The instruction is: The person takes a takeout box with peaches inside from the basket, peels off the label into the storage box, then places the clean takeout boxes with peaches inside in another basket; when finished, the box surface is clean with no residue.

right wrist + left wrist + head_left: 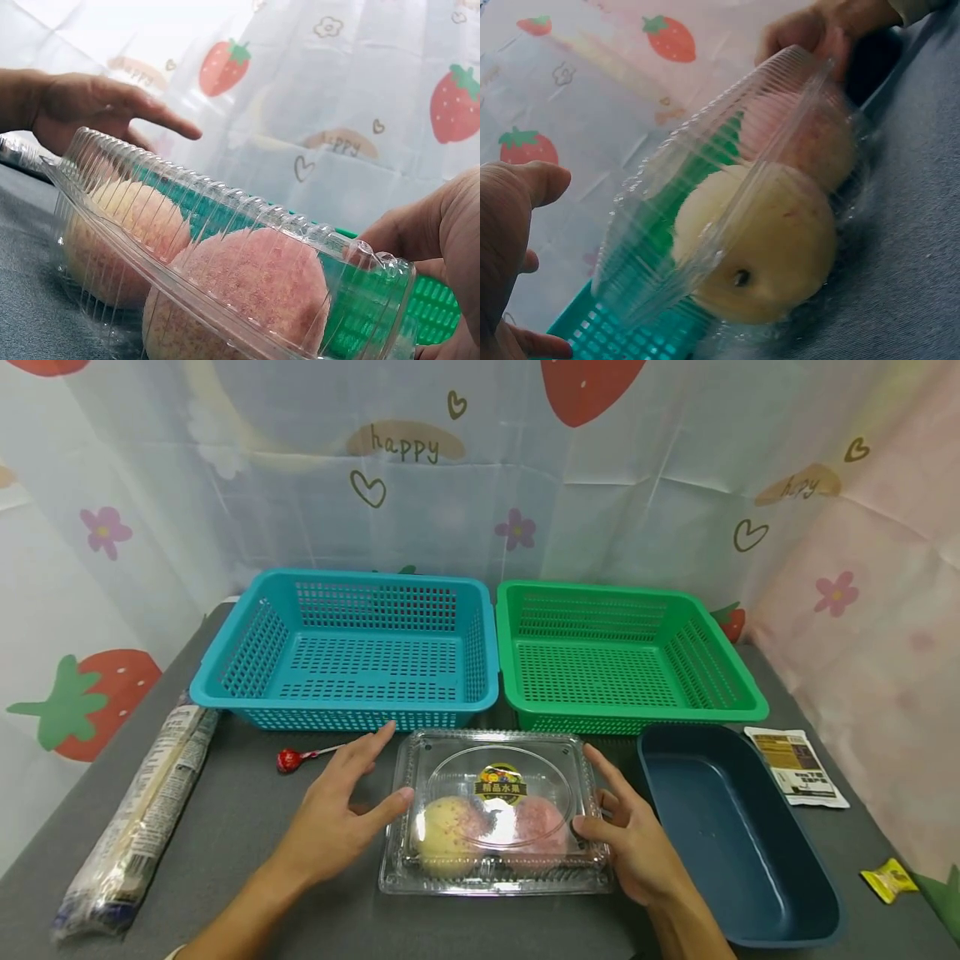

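Observation:
A clear plastic fruit box [442, 768] with a round label on its lid lies on the grey table in front of me. Two peaches, a yellowish peach [448, 839] and a pinker peach [540, 835], show through the lid. My right hand [637, 843] holds the box's right end, its thumb over the lid and its fingers along the side. At the other end my left hand [333, 814] is spread, with a gap between it and the box in the left wrist view. Just beyond that hand lies a red lollipop [291, 761].
Behind the box stand a blue basket [345, 703] and a green basket [637, 714], side by side. A dark blue basin [720, 843] sits to the right, near a white-and-brown packet [797, 768] and a yellow wrapped candy [888, 881]. On the left lies a long package [142, 818].

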`<state>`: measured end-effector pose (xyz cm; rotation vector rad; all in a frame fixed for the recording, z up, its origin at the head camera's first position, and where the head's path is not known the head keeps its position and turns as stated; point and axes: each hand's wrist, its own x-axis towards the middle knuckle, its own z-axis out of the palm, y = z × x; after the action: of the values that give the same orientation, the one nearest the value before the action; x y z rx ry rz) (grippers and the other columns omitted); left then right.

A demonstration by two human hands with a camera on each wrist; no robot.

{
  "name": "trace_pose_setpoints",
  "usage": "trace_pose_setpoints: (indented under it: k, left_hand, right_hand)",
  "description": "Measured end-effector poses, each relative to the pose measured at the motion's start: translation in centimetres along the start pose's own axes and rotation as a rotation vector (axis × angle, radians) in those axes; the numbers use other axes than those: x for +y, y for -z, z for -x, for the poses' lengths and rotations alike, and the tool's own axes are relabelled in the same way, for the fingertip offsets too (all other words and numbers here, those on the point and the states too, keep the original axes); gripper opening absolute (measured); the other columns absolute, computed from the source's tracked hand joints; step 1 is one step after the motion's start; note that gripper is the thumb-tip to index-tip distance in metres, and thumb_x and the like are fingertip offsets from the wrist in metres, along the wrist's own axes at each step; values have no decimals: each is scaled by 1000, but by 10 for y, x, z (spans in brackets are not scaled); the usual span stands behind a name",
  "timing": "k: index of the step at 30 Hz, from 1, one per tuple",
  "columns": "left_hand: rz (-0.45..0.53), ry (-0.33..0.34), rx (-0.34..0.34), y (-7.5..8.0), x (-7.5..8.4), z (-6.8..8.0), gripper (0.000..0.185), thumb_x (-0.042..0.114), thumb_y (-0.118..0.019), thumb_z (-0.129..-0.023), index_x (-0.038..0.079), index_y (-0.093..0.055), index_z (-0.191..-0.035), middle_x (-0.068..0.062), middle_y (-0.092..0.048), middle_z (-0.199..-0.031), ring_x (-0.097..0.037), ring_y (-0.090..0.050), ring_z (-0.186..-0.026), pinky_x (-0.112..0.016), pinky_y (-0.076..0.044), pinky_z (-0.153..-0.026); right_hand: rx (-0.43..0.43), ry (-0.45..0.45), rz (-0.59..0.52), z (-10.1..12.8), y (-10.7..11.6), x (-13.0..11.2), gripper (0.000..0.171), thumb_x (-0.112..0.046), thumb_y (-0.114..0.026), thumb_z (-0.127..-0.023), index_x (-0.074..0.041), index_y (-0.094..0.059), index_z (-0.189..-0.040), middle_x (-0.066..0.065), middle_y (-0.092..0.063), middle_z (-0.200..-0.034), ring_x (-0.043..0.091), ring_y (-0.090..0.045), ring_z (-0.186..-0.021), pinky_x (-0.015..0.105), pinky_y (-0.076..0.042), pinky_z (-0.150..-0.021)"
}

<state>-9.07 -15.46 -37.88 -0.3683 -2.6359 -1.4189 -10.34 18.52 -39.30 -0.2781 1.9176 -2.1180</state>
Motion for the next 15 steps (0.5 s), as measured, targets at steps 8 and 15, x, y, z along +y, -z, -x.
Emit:
trace_pose_setpoints:
  k: [8, 15]
  left_hand:
    - [-47, 65, -67, -12, -1, 0, 73, 45, -66, -89, 30, -33, -152, -20, -21, -153, -52, -34, -128, -67, -41, -85]
    - [-62, 104, -112, -22, -2, 0, 72, 52, -65, -87, 33, -36, -150, -23, -22, -153, -53, -33, -129, -74, -31, -90]
  right_hand:
    - [0, -4, 3, 0, 0, 0, 86, 5, -62, -88, -21, -15, -156, 31, -39, -122, 35, -51, -94, 44, -50, -70]
    - [6, -21, 5, 1, 1, 1, 85, 3, -62, -89, -25, -18, -156, 30, -39, -120, 33, -50, -92, 42, -48, -67]
